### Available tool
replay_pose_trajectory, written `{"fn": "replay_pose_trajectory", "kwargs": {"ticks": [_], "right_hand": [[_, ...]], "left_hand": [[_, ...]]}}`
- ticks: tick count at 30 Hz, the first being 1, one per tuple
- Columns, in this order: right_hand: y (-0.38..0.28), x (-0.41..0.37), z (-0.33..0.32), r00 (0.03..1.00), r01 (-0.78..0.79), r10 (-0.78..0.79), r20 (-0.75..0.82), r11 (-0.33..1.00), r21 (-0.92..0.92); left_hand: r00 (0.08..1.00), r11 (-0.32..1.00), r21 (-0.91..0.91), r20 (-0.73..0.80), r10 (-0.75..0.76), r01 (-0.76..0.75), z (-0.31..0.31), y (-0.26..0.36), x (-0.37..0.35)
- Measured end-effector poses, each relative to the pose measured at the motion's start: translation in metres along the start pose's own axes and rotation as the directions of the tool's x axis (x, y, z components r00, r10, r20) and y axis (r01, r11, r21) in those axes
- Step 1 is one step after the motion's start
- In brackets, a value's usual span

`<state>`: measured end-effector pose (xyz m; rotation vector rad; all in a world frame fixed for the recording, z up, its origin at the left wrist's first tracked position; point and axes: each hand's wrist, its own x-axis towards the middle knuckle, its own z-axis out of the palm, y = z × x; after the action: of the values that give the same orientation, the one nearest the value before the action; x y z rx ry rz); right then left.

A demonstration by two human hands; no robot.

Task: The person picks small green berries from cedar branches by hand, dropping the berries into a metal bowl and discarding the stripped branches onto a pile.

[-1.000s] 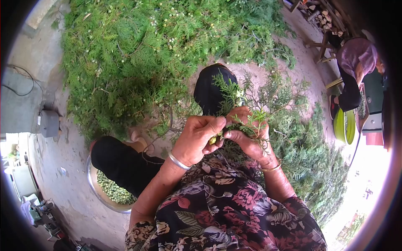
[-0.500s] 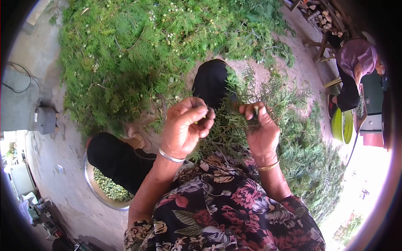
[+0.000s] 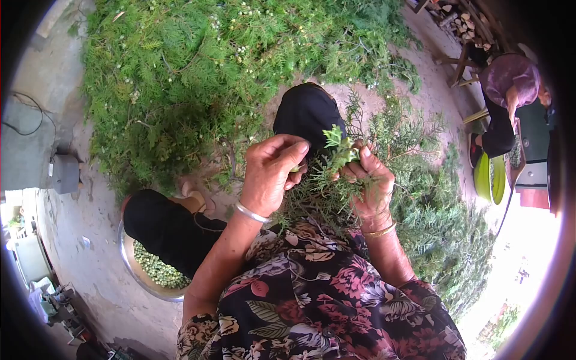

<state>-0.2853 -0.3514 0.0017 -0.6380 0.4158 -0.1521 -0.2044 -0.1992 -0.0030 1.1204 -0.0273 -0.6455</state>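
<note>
My right hand pinches a green conifer sprig, and its light green cones show at the fingertips. More feathery foliage hangs below and beside that hand. Just left of the sprig, my left hand is closed, thumb against the curled fingers. A bit of yellow-green, likely small cones, peeks out between these fingers; most of it is hidden. Beside my left leg, a wide metal basin contains many small green cones, partly covered by the dark trouser leg.
A large heap of cut conifer branches spreads ahead. More branches lie to my right. At far right another person sits by a yellow-green basin. Stacked firewood stands behind. A grey box is at left.
My right hand has turned, bringing the sprig with cones up into view at its fingertips. My left hand has shifted slightly right, still closed.
</note>
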Motion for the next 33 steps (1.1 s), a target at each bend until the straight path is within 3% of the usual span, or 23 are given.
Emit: {"fn": "replay_pose_trajectory", "kwargs": {"ticks": [1, 3, 4, 5, 8, 9, 10, 11, 12, 14, 17, 19, 20, 23, 25, 28, 29, 30, 31, 32, 33], "right_hand": [[0.002, 0.003, -0.005, 1.000, -0.001, 0.001, 0.002, 1.000, 0.001], [0.006, 0.011, -0.013, 0.977, -0.075, 0.058, 0.208, 0.994, 0.074], [0.008, 0.018, -0.018, 0.933, -0.170, 0.078, 0.350, 0.956, 0.239], [0.009, 0.018, -0.021, 0.934, -0.169, 0.077, 0.350, 0.956, 0.239], [0.008, 0.015, -0.006, 0.988, -0.112, 0.103, -0.113, 0.991, -0.075], [0.010, 0.014, -0.005, 0.988, -0.111, 0.102, -0.115, 0.991, -0.076], [0.015, 0.011, -0.006, 0.987, -0.004, -0.040, -0.157, 0.964, -0.267], [0.017, 0.010, -0.007, 0.968, 0.090, -0.185, -0.170, 0.888, -0.452], [0.012, 0.009, -0.004, 0.997, 0.010, -0.018, -0.080, 0.996, -0.093], [0.010, 0.001, 0.007, 0.994, 0.052, -0.066, -0.084, 0.986, -0.161], [0.013, 0.000, 0.008, 0.994, 0.056, -0.079, -0.079, 0.966, -0.253], [0.010, -0.003, 0.014, 0.986, -0.044, -0.029, -0.162, 0.900, -0.433], [0.013, 0.003, 0.002, 0.993, -0.077, 0.034, -0.112, 0.911, -0.405], [0.012, 0.002, 0.008, 0.994, -0.027, -0.032, -0.106, 0.861, -0.508], [0.014, 0.000, 0.010, 0.995, -0.001, -0.049, -0.092, 0.876, -0.483], [0.017, -0.003, 0.006, 0.982, 0.044, -0.113, -0.150, 0.916, -0.399], [0.015, -0.003, -0.005, 0.941, 0.294, -0.312, 0.132, 0.559, -0.775], [0.014, -0.003, -0.011, 0.825, 0.496, -0.326, 0.461, 0.029, -0.868], [0.014, -0.004, -0.006, 0.825, 0.496, -0.326, 0.461, 0.030, -0.868], [0.014, -0.006, 0.002, 0.924, 0.329, -0.309, 0.225, 0.344, -0.880], [0.014, -0.007, 0.009, 0.977, 0.130, -0.212, -0.006, 0.618, -0.775]], "left_hand": [[1.000, 1.000, 0.012, 0.020, -0.022, 0.021, 0.000, 0.002, 0.001], [0.998, 1.000, 0.019, 0.055, -0.013, 0.012, -0.002, 0.003, 0.004], [0.986, 0.998, 0.007, 0.151, -0.064, 0.064, -0.003, 0.005, 0.006], [0.962, 0.993, 0.000, 0.247, -0.113, 0.117, -0.003, 0.007, 0.009], [0.960, 0.991, 0.127, 0.272, -0.066, 0.032, -0.001, 0.009, 0.011], [0.959, 0.979, 0.201, 0.281, -0.032, -0.027, -0.002, 0.010, 0.012], [0.969, 0.992, 0.093, 0.225, -0.101, 0.082, -0.002, 0.011, 0.011], [0.969, 0.992, 0.093, 0.226, -0.102, 0.083, -0.001, 0.010, 0.010], [0.980, 0.997, -0.017, 0.184, -0.075, 0.079, 0.000, 0.009, 0.009], [0.991, 0.983, -0.167, 0.118, -0.060, 0.080, -0.002, 0.005, 0.005], [0.997, 0.976, -0.207, 0.049, -0.055, 0.064, -0.003, -0.001, 0.000], [0.997, 0.977, -0.206, 0.064, -0.041, 0.054, -0.007, -0.008, 0.001], [0.997, 0.980, -0.193, 0.071, -0.039, 0.052, -0.008, -0.009, 0.000], [0.997, 0.990, -0.138, 0.063, -0.034, 0.042, -0.008, -0.005, -0.001], [0.998, 0.995, -0.096, 0.046, -0.031, 0.035, -0.009, 0.002, -0.003], [0.952, 0.952, 0.072, -0.056, 0.302, -0.298, -0.016, 0.018, -0.001], [0.927, 0.924, 0.144, -0.077, 0.366, -0.353, -0.017, 0.026, -0.005], [0.906, 0.889, 0.236, -0.064, 0.417, -0.393, -0.015, 0.035, -0.009], [0.883, 0.843, 0.326, -0.047, 0.467, -0.428, -0.012, 0.044, -0.015], [0.858, 0.758, 0.466, 0.007, 0.514, -0.457, -0.005, 0.054, -0.021], [0.832, 0.682, 0.527, 0.097, 0.546, -0.508, 0.000, 0.057, -0.023]]}}
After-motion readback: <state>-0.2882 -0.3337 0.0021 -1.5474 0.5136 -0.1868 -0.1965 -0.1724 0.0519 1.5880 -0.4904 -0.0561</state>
